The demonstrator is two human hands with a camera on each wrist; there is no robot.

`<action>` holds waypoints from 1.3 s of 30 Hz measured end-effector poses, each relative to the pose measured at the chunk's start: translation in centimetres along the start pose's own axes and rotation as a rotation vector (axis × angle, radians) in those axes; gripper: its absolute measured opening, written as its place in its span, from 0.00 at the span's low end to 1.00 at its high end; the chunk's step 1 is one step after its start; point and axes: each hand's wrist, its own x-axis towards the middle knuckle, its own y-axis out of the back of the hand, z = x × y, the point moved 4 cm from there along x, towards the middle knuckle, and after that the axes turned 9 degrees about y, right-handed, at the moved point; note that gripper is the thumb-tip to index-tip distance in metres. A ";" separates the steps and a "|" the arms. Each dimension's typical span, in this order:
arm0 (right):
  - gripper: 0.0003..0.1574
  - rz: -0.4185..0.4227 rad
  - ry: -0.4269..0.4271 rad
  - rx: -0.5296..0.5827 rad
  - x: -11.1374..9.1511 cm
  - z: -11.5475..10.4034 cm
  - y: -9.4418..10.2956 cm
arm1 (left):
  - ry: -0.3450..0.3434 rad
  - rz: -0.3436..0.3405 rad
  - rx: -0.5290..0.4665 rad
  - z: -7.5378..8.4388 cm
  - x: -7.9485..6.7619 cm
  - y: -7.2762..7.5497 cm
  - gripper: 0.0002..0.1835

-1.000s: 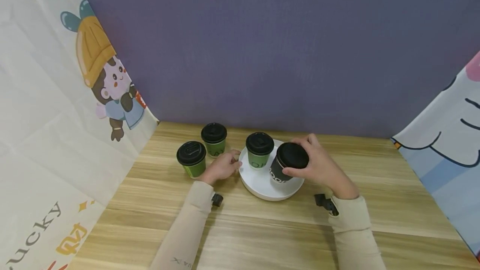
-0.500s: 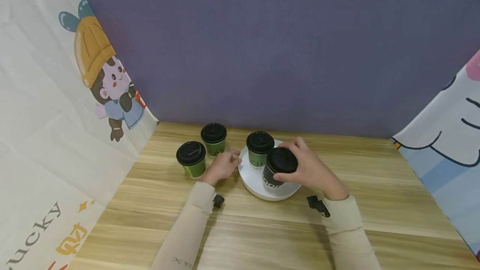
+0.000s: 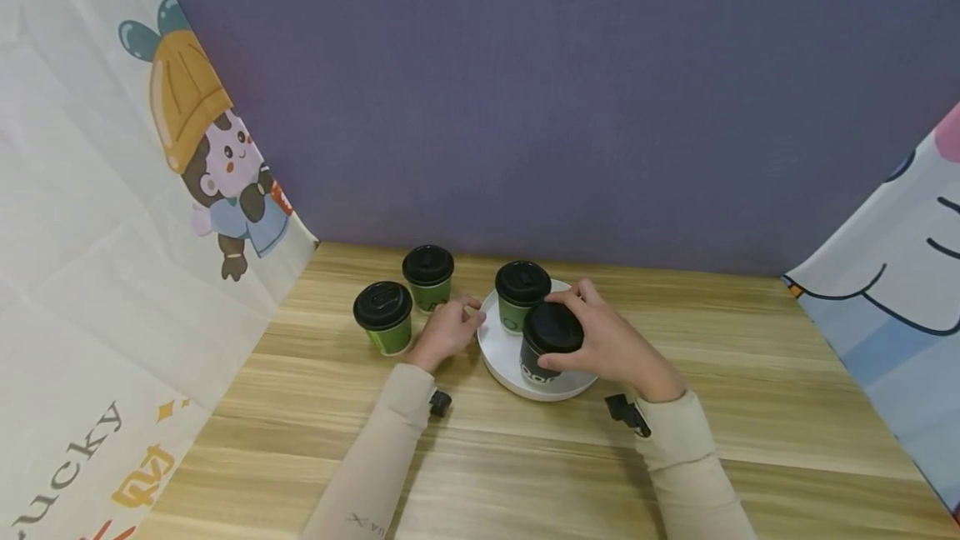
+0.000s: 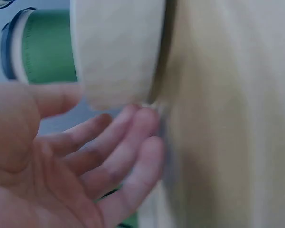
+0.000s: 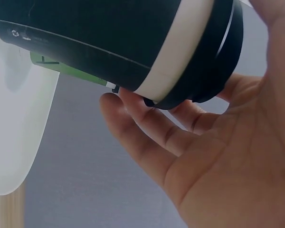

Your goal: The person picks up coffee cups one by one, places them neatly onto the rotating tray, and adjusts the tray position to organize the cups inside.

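My right hand point(image 3: 611, 344) grips a black paper coffee cup point(image 3: 534, 367) around its black lid, thumb in front and fingers behind. The cup stands close over the white round tray point(image 3: 504, 371), its base near the front part. In the right wrist view the fingers curve around the lid of the black cup point(image 5: 99, 33). Behind it on the tray is a green paper cup point(image 3: 513, 315) with a black lid, partly hidden. My left hand point(image 3: 444, 333) holds the tray's left edge. The left wrist view shows the thumb at the rim and fingertips low on the tray wall point(image 4: 118, 52).
Two more green lidded cups stand on the wooden table left of the tray, one nearer point(image 3: 388, 338) and one farther back point(image 3: 431, 297). A purple-grey wall point(image 3: 525, 107) rises behind the table. Printed cloths point(image 3: 90, 190) hang at both sides.
My right hand has carried the black cup left and slightly toward me across the tray, now in front of the green cup. The left hand stays at the tray's edge.
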 end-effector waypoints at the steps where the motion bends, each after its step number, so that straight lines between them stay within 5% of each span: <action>1: 0.56 -0.005 -0.005 0.002 0.0 0.0 0.0 | -0.008 -0.015 0.012 0.0 0.0 0.1 0.19; 9: 0.56 -0.030 0.000 -0.004 0.1 0.0 -0.3 | -0.069 -0.190 0.141 0.9 -1.1 1.1 0.32; 19: 0.56 -0.019 0.010 -0.019 0.3 0.0 -0.9 | -0.141 -0.345 0.161 1.1 -1.8 1.2 0.39; 39: 0.55 -0.017 0.012 -0.022 0.8 -0.7 -2.1 | -0.115 -0.406 0.118 0.6 -1.8 1.1 0.44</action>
